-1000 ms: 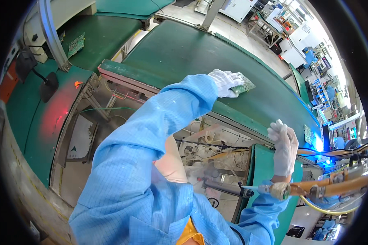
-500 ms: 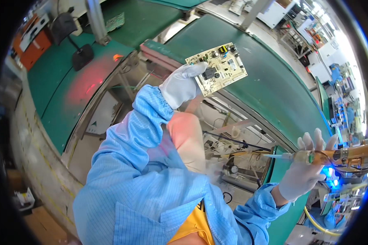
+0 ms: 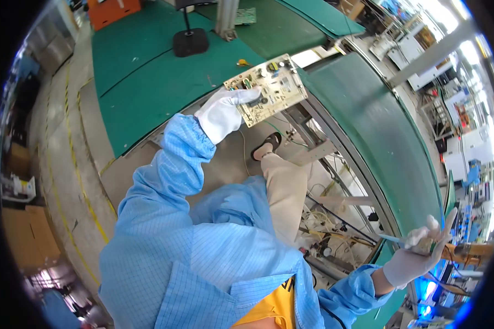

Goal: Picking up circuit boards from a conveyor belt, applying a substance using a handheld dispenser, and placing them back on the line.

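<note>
My left hand, in a white glove, grips a tan circuit board at its near left edge. The thumb lies over the component side; the other fingers are hidden behind the board. Dark, green and yellow parts stand on its upper face. Off to the right, my gloved right hand closes around a tool with a thin pale-blue tip pointing left. One finger stretches up past the tool. An orange-brown cylindrical body extends beyond the hand, and part of the tool's middle is covered by the fingers.
A green-topped table lies at the far left, bearing a black stand base and a small yellow item. To the right curves a green conveyor belt with a metal frame. Hoses and cables run below it.
The view has swung left, bringing more of the table and floor into sight. The board stays in my left hand, shifted slightly left. My right hand's fingers have drawn in around the tool.
</note>
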A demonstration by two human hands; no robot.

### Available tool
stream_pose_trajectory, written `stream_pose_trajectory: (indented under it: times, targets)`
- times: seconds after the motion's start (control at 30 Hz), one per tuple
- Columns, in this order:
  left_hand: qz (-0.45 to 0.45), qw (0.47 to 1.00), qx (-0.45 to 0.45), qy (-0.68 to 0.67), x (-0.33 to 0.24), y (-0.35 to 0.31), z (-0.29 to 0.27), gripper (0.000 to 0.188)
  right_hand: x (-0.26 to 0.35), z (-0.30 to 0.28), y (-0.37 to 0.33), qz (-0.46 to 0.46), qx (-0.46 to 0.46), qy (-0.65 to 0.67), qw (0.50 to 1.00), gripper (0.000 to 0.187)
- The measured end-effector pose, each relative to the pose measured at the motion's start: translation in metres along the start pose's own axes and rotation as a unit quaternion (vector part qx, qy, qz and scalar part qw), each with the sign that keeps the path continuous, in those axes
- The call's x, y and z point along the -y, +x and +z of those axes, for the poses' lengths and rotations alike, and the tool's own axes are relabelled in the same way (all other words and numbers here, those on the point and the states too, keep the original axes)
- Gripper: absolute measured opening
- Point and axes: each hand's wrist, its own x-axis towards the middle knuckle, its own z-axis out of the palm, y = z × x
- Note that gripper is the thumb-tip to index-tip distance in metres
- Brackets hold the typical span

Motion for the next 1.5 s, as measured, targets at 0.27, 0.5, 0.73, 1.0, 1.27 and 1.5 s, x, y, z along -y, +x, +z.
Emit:
stream_pose_trajectory:
  times: [0.27, 0.5, 0.73, 1.0, 1.27, 1.5]
  targets:
    - [0.116, 0.991, -0.050, -0.042, -0.051, -0.009, -0.049, 0.036, -0.006, 0.005, 0.003, -0.030, -0.016, -0.030, 0.999, 0.054]
    - [0.136, 0.986, -0.097, -0.019, -0.068, -0.007, -0.081, 0.031, -0.006, 0.020, 0.002, -0.013, -0.068, -0.020, 0.997, 0.053]
    - [0.141, 0.981, -0.114, -0.071, -0.075, -0.002, -0.093, 0.034, -0.014, 0.001, 0.006, -0.008, -0.084, -0.023, 0.996, 0.053]
    - [0.219, 0.936, -0.216, -0.169, -0.102, 0.004, -0.073, 0.030, -0.008, 0.017, 0.005, -0.012, -0.084, -0.012, 0.996, 0.052]
    - [0.136, 0.976, -0.074, -0.153, -0.070, 0.004, -0.054, 0.040, -0.008, 0.018, 0.007, -0.049, -0.074, -0.042, 0.995, 0.054]
    - [0.031, 0.992, 0.046, -0.111, -0.009, 0.016, 0.026, 0.048, -0.006, 0.031, 0.011, -0.012, -0.061, -0.005, 0.998, 0.052]
